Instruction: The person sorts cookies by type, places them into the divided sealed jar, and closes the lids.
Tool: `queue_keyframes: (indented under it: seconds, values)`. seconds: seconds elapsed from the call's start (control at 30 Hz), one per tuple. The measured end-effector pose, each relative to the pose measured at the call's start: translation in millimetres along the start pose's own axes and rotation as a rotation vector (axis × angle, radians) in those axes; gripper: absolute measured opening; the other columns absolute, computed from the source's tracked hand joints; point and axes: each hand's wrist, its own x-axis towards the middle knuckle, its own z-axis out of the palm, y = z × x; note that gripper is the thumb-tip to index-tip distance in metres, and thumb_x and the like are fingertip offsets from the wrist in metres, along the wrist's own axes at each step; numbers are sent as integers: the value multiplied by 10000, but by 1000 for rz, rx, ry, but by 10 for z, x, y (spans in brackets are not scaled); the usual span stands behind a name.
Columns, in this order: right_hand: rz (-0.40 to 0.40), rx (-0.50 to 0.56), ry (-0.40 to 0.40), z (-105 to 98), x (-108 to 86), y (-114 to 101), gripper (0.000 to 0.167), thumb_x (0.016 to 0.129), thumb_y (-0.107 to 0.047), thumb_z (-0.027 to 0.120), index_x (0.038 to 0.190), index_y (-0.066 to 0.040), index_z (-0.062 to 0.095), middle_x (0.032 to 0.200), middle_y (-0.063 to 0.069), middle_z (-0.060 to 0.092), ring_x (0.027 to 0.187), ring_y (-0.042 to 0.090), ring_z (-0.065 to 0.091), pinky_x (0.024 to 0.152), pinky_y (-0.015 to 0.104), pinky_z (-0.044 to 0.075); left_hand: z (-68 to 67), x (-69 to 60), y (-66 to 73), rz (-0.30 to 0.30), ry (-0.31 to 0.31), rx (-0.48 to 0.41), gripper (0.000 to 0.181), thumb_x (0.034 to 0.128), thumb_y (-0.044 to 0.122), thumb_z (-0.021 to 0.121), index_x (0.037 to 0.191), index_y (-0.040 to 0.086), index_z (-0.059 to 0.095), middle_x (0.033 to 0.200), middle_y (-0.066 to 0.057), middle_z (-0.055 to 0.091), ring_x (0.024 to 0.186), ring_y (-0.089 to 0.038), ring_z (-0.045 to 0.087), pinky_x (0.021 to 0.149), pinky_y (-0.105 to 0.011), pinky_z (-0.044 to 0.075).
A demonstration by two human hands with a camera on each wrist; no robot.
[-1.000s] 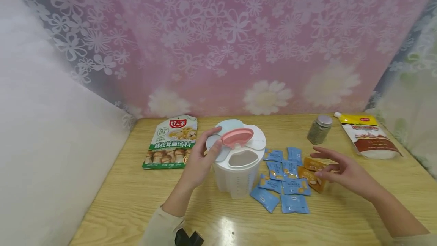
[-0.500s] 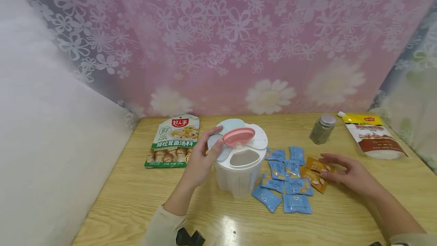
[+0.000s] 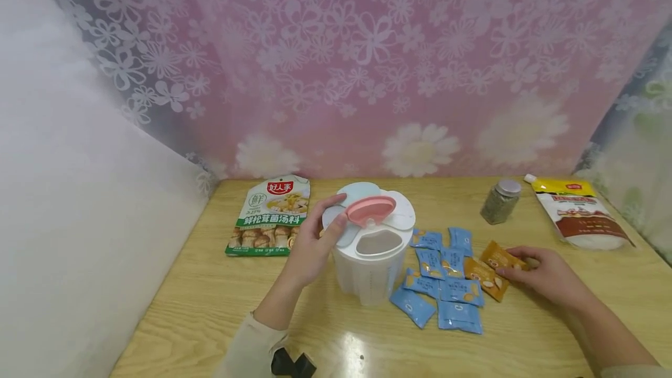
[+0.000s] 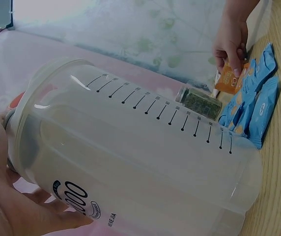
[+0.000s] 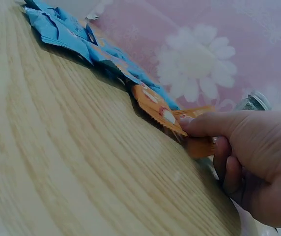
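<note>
My left hand [image 3: 311,244] grips the lid edge of a clear plastic storage container [image 3: 370,279], thumb on top. Its white lid has petal-like flaps; the pink flap [image 3: 371,210] stands raised behind an uncovered opening. In the left wrist view, measuring marks run along the container [image 4: 145,147]. My right hand [image 3: 551,277] pinches the upper orange snack packet [image 3: 499,256] between thumb and fingers. Another orange packet [image 3: 487,280] lies against it. In the right wrist view, the right hand [image 5: 258,157] partly hides the pinched packet [image 5: 199,146].
Several blue packets [image 3: 461,291] lie between the container and the orange ones. Behind stands a lidded jar [image 3: 500,203] of dried green flakes. A spouted pouch [image 3: 585,214] lies at the right, a green-and-white mushroom soup pouch [image 3: 270,217] at the left. A flowered curtain backs the table.
My right hand has come down onto the orange packets and now pinches the upper one, which has tilted. The left hand keeps its grip on the container. The whole view has shifted slightly.
</note>
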Motion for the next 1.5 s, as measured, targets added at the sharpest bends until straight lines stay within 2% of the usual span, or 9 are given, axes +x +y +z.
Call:
queue_keyframes:
  seconds: [0.17,0.23,0.47,0.7,0.87,1.07,1.23,1.4,1.5]
  values:
    - [82,139,-57,-20,12,-22,562,964,-405,653,1326,19,573,829,90,688,638,131,576,560,287,480,-17,7,-11,-4,0,5,397,1037,294,533,1424,211,501,1448,-86,503,1271,-222,527,928,-308,545]
    - [106,192,-67,-34,22,-31,583,981,-409,624,1357,28,533,700,61,627,553,140,544,525,290,480,-22,9,-3,6,2,2,399,1038,278,531,1429,200,498,1444,-101,507,1266,-238,532,925,-318,548]
    - [120,232,-46,-112,12,-88,564,981,-458,604,1322,-12,557,614,0,518,542,193,499,532,313,439,-9,19,12,22,-9,-6,426,1039,276,533,1445,160,478,1482,-129,469,1299,-269,506,946,-305,533]
    - [54,332,-54,-186,-73,-260,360,1023,-365,564,1138,-29,625,587,-50,330,510,206,351,505,353,352,-3,3,10,11,-26,-33,421,1044,285,522,1444,162,473,1502,-120,435,1294,-285,496,911,-291,550]
    - [-25,385,-59,-232,-111,-435,277,1052,-258,522,1109,-10,634,672,-11,434,611,237,422,536,345,375,-6,-3,2,8,-26,-42,425,1045,281,520,1449,159,466,1495,-128,438,1278,-278,506,900,-291,555]
    - [-108,498,-86,-242,-150,-642,207,1054,-135,502,1180,-84,658,926,-8,737,802,160,699,676,331,585,10,11,-7,15,-29,-50,427,1044,254,523,1455,155,461,1507,-120,423,1278,-289,510,900,-298,558]
    - [-126,528,-94,-257,-182,-808,221,1045,-109,514,1216,-130,652,936,12,759,850,197,726,751,306,600,22,11,-16,4,-29,-48,418,1043,243,523,1449,162,471,1509,-96,425,1274,-268,516,899,-302,561]
    - [-191,522,-99,-280,-171,-1014,188,1034,-78,527,1156,-11,654,886,-35,734,792,155,677,711,287,578,10,22,-16,8,-18,-37,418,1040,276,529,1444,177,481,1476,-101,464,1247,-250,539,895,-310,565]
    - [-266,614,-124,-276,-154,-1125,156,1017,2,517,1084,27,656,830,-22,692,742,156,605,653,297,537,-3,16,-13,3,-13,-35,415,1040,278,528,1442,187,483,1467,-100,474,1235,-246,545,886,-312,568]
